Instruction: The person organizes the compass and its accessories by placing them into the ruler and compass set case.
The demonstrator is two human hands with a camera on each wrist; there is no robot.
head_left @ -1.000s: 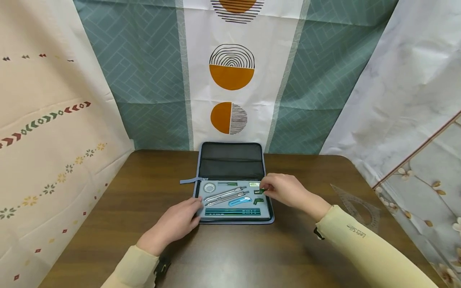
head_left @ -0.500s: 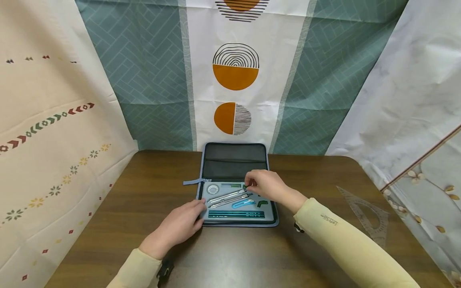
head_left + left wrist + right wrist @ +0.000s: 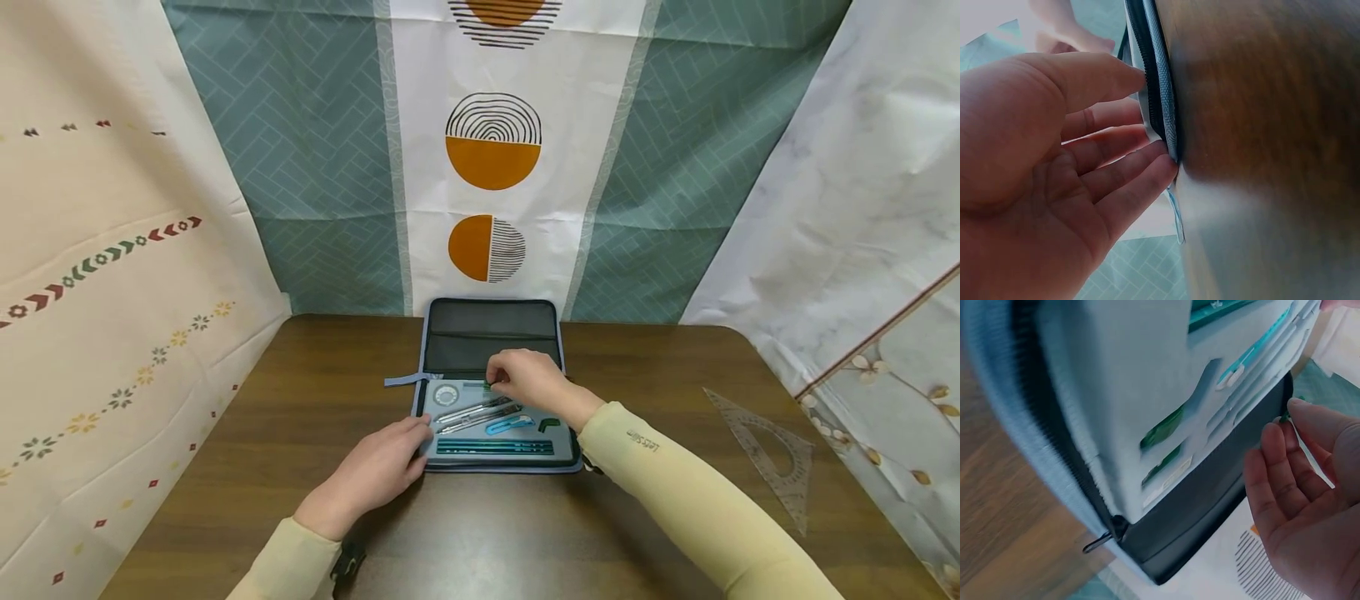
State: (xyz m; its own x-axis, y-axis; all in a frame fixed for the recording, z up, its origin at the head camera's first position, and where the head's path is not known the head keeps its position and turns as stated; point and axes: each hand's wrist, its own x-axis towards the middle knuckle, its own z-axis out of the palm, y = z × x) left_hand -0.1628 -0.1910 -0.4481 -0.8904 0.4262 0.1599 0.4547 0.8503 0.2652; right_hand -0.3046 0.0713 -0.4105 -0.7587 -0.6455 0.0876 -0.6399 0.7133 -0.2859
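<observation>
A zip-up drawing set case (image 3: pixel 501 468) lies unfolded on the table, its black-lined lid (image 3: pixel 491 337) raised at the back. In its pale tray are two silver compasses (image 3: pixel 472 414), a blue craft knife (image 3: pixel 510 424), dark green pencils (image 3: pixel 495 447) and a green elbow-shaped piece (image 3: pixel 549 424). My right hand (image 3: pixel 528 379) is over the back of the tray; its thumb and forefinger pinch a small green piece (image 3: pixel 1286 417), largely hidden. My left hand (image 3: pixel 386 462) rests at the case's left edge, fingertips touching the rim (image 3: pixel 1161 81), fingers fairly straight.
A clear set square (image 3: pixel 765 450) lies at the right of the brown table (image 3: pixel 645 358). A round white disc (image 3: pixel 446 395) sits in the tray's back left corner. A strap (image 3: pixel 405 379) sticks out left of the case. Curtains (image 3: pixel 330 167) hang close behind.
My right hand has moved left across the back of the tray, away from its right side, fingers still pinched. My left hand has stayed at the case's left edge.
</observation>
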